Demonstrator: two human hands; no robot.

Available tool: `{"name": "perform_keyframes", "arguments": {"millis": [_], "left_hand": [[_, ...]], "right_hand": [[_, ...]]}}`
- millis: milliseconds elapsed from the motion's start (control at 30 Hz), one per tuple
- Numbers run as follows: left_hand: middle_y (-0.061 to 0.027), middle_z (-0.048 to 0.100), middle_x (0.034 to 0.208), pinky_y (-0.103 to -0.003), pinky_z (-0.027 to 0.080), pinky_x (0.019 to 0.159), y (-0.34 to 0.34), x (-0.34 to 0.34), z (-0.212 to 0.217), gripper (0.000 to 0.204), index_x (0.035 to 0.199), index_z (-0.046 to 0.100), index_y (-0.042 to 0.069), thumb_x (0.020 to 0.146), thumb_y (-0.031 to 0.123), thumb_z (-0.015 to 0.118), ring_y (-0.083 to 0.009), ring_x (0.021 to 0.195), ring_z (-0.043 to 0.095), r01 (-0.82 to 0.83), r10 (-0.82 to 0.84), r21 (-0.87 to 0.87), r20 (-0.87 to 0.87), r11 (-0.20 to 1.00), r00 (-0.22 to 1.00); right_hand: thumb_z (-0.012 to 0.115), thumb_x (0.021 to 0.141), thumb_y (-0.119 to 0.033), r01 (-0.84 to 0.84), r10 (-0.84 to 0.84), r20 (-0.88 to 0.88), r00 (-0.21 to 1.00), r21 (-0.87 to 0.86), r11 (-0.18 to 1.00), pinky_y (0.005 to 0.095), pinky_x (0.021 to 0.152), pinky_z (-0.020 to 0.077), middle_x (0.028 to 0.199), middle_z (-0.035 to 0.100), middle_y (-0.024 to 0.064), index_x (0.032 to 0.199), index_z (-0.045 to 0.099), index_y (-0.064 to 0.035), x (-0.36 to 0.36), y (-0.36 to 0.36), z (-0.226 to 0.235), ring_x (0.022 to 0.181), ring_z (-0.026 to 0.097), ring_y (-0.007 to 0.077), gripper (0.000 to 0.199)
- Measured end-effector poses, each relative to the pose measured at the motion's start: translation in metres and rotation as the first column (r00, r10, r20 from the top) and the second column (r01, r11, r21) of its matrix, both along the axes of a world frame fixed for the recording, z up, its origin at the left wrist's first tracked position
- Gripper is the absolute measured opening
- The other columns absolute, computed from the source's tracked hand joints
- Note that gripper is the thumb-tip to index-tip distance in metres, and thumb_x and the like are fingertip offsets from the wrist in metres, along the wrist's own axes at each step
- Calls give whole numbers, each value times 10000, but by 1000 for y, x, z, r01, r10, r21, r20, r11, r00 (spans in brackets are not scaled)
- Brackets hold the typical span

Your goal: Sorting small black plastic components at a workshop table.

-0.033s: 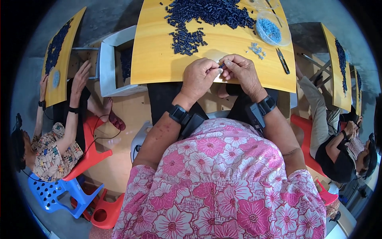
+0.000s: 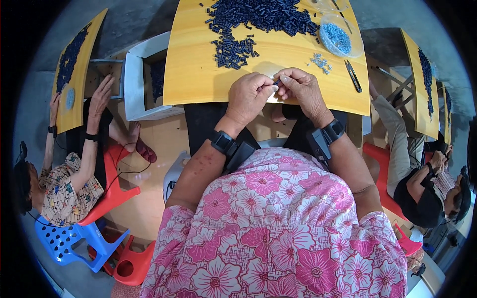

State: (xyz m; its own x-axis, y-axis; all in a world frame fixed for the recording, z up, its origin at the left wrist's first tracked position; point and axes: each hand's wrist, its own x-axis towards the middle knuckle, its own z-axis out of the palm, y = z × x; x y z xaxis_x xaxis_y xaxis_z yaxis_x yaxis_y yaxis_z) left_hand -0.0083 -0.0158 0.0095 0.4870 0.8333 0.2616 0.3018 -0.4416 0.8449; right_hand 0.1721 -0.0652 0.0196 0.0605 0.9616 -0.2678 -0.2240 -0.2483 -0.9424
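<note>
Pinching one dark piece [image 2: 277, 83], left hand [image 2: 249, 97] and right hand [image 2: 304, 92] meet near one cutter [image 2: 355, 79].

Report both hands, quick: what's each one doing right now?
Left hand: closed, pinching at a small dark piece.
Right hand: closed, pinching at the same piece, mostly hidden by fingers.

Left hand [image 2: 248, 95], right hand [image 2: 304, 92] — pinching close together.

Bright centre, black fisheye-bent edges
</note>
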Motion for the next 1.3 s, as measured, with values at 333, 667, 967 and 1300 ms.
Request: {"name": "perform_keyframes", "arguments": {"millis": [333,667,967,1300], "left_hand": [[-85,623,762,-311,473,613,3,-2,0,92,870,688,29,828,95,736,-197,656,591,8,-7,73,-13,997,1000],[-65,647,780,-273,486,622,3,0,-7,90,878,692,20,843,87,740,-147,664,609,-6,6,-27,-4,1000,1000],[-56,638,781,-270,484,624,3,-1,-10,78,889,716,23,827,62,744,-143,670,599,9,-10,22,3,1000,1000],[-77,630,731,-364,498,627,4,0,-8,101,838,691,65,799,141,744,-241,682,620,-12,12,-21,-4,1000,1000]], "right_hand": [[595,1015,-140,-73,77,77,994,-60,996,216,682,541,792,667,26,1042,686,-5,3,5,1,705,633,84,165],[589,1012,-162,-118,117,-15,993,-39,992,217,699,536,829,672,17,1036,683,-22,6,8,-4,725,619,73,170],[611,1011,-159,-161,161,-4,987,-111,981,223,701,533,844,657,17,1022,654,-31,13,13,-4,737,615,79,136],[613,982,-179,-207,215,30,976,-171,963,234,670,505,789,657,21,988,666,-41,15,15,-1,702,606,96,148]]}}
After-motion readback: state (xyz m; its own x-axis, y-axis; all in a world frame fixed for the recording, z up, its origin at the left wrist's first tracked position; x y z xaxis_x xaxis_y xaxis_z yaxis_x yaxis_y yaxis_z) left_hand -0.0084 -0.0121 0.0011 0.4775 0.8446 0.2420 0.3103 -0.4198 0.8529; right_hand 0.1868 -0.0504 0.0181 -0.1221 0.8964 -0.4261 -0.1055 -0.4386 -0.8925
